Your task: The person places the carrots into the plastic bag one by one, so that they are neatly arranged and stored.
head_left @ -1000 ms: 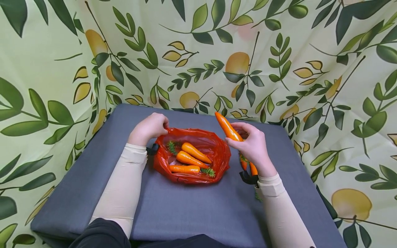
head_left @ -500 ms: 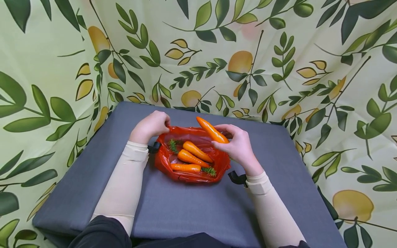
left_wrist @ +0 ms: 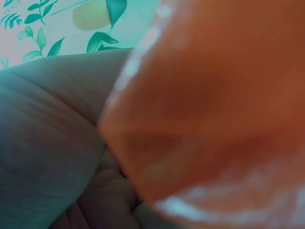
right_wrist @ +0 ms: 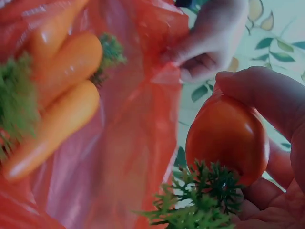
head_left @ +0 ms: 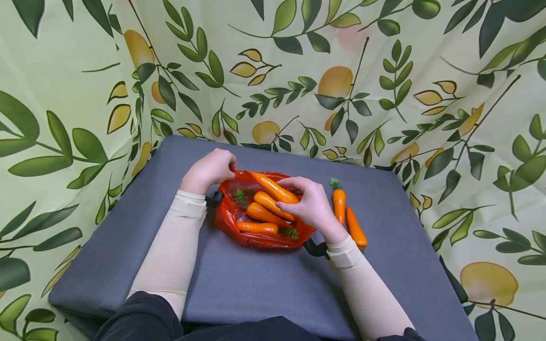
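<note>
A red plastic bag lies with its mouth spread wide on the table. My left hand pinches its rim at the back left; the bag fills much of the left wrist view. Several carrots with green tops lie inside, among them an orange carrot at the front. My right hand holds another carrot by its thick end over the bag's opening, tip to the back left. In the right wrist view, leafy green shows at that held carrot's thick end.
Right of the bag, two more carrots lie on the grey-covered table: one carrot with its green top to the back, and one carrot beside it, partly behind the right forearm. Leaf-patterned cloth walls stand behind and at both sides.
My right hand has carried the carrot leftward from beside the bag to over its opening, lowering it. The two loose carrots on the right have come into fuller view. The left hand keeps its hold.
</note>
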Demonstrator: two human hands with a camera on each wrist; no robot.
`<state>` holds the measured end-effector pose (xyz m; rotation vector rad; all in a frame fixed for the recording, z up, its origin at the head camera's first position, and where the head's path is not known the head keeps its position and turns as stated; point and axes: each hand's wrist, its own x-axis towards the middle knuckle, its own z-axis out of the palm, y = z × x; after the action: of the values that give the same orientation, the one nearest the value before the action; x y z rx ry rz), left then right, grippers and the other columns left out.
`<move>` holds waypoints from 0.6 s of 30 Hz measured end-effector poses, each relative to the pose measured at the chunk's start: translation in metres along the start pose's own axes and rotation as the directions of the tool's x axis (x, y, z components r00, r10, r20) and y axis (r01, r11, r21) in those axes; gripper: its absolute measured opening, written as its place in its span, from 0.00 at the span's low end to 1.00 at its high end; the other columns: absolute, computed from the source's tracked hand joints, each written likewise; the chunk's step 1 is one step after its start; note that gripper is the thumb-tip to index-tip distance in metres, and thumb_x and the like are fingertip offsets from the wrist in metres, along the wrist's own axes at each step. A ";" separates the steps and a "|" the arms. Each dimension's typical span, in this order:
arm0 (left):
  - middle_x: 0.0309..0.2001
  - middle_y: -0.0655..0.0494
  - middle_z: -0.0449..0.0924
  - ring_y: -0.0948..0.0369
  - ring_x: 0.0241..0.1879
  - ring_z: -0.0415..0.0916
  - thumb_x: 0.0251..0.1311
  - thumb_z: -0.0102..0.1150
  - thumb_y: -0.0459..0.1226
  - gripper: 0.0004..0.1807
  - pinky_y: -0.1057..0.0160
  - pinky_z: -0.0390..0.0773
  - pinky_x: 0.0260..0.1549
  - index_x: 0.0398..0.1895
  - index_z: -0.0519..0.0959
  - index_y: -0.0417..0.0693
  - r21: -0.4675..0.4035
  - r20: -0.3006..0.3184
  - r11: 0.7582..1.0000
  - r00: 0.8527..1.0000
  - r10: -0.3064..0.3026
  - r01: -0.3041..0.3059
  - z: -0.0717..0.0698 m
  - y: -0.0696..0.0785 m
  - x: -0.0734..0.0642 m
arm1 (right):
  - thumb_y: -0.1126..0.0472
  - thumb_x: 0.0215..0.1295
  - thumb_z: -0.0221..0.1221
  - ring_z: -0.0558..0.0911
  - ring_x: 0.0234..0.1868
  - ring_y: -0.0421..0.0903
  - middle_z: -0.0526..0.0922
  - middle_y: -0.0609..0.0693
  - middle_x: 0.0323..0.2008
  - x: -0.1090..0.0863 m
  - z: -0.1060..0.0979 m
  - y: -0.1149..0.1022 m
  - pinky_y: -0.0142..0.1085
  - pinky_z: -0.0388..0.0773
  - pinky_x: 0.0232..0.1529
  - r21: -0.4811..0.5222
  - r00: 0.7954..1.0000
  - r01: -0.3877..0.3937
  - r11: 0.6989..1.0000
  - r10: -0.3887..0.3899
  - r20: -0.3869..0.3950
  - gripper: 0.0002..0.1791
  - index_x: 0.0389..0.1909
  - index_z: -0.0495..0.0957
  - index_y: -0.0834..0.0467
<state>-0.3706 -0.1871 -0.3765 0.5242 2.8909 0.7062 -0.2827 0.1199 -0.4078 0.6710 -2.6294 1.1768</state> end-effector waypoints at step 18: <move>0.35 0.47 0.87 0.52 0.31 0.78 0.68 0.66 0.31 0.04 0.59 0.78 0.30 0.35 0.88 0.44 0.009 -0.015 1.000 1.000 0.023 -0.023 -0.002 -0.002 0.001 | 0.60 0.58 0.83 0.86 0.47 0.44 0.91 0.46 0.53 -0.001 0.050 0.013 0.41 0.87 0.51 -0.039 0.984 0.067 0.997 -0.060 0.165 0.26 0.59 0.90 0.51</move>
<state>-0.3721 -0.1889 -0.3756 0.5564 2.9076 0.7044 -0.2870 0.0910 -0.4499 0.8714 -2.7353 1.0845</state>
